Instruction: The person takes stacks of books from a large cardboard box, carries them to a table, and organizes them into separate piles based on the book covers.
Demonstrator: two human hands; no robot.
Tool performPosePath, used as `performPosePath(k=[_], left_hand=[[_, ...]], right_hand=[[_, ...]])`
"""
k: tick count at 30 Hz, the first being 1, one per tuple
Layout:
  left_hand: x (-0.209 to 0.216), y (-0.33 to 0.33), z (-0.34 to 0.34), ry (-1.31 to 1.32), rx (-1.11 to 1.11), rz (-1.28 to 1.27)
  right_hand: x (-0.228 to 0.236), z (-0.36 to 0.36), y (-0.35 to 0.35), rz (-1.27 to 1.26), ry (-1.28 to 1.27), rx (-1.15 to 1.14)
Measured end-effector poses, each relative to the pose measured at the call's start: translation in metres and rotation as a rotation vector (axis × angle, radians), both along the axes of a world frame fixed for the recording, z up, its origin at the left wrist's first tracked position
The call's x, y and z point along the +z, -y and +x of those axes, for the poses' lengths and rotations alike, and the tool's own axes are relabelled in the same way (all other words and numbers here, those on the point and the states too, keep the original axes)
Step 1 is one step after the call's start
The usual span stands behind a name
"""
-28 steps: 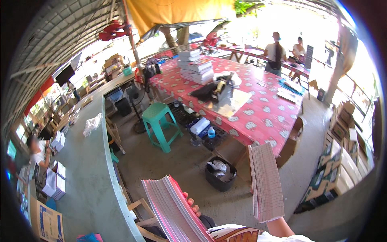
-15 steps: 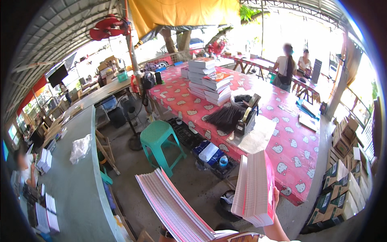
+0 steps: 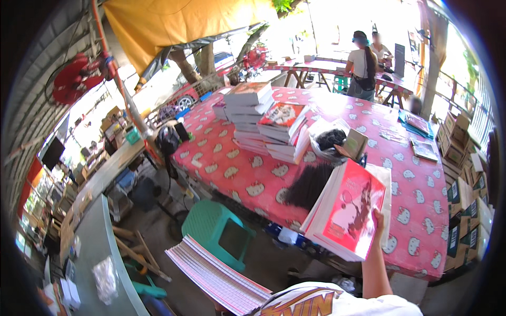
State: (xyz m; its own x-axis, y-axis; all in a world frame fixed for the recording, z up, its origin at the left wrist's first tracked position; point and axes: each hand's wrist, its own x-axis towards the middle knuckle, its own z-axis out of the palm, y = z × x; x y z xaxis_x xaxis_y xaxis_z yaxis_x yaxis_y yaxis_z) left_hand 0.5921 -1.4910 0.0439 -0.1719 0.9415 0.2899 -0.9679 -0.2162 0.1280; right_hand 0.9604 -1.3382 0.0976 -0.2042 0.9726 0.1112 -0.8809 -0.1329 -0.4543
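My right hand [image 3: 378,226] is closed on the right edge of a thick stack of books [image 3: 353,208] with a pink and red cover on top. The stack is tilted over the near edge of the table, its page edges to the left. A second thick stack of books [image 3: 216,276], page edges up, is close to my body at the lower middle. My left hand does not show; that second stack and my white shirt cover the place. Behind the right-hand stack, a bundle of black bristle-like strands [image 3: 308,184] lies on the table.
The pink patterned table [image 3: 237,179] bears piles of books [image 3: 253,116] and a plastic bag [image 3: 329,134]. A green stool [image 3: 203,226] stands left of the table. A grey-green counter [image 3: 100,231] runs along the left, boxes [image 3: 466,200] along the right. Two people [image 3: 363,68] are farther back.
The right-hand stack has moved up and right, over the table, and turned so its cover faces up. The other stack has shifted a little lower and left. The view has turned and tilted.
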Motion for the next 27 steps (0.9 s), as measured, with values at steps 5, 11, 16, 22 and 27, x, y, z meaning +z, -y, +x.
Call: performPosePath(k=[5, 11, 16, 22, 27], left_hand=[[0.005, -0.071, -0.060, -0.367, 0.380, -0.318], [0.024, -0.190, -0.111, -0.401, 0.287, -0.406], [-0.023, -0.322, -0.200, -0.475, 0.093, -0.347], [-0.060, -0.452, -0.249, -0.799, -0.009, -0.598], [-0.092, -0.499, -0.260, -1.007, -0.242, -0.767]], right_hand=[[0.037, -0.056, -0.115, -0.088, 0.142, -0.284], [0.098, -0.077, -0.204, 0.078, 0.674, -0.486], [0.159, -0.064, -0.276, 0.326, 1.172, -0.381], [0.256, -0.134, -0.373, 0.305, 1.984, 0.360], [0.249, -0.225, -0.510, 0.502, 2.017, 1.342]])
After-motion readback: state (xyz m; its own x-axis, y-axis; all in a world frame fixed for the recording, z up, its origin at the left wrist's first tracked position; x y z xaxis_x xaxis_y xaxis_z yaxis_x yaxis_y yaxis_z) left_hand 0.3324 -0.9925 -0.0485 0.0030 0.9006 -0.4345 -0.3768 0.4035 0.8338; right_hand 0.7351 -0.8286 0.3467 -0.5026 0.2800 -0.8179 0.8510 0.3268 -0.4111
